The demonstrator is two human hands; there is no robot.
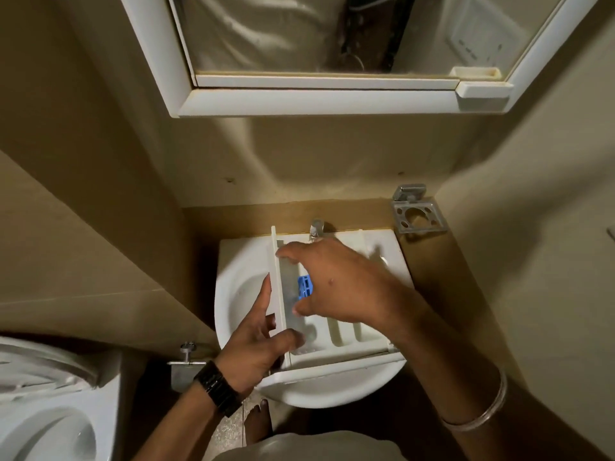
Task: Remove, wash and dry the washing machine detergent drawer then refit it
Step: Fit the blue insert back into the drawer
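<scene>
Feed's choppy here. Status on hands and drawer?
Left hand grips detergent drawer side wall. Right hand reaches inside by blue insert. Drawer over sink. Nothing blocking.
</scene>
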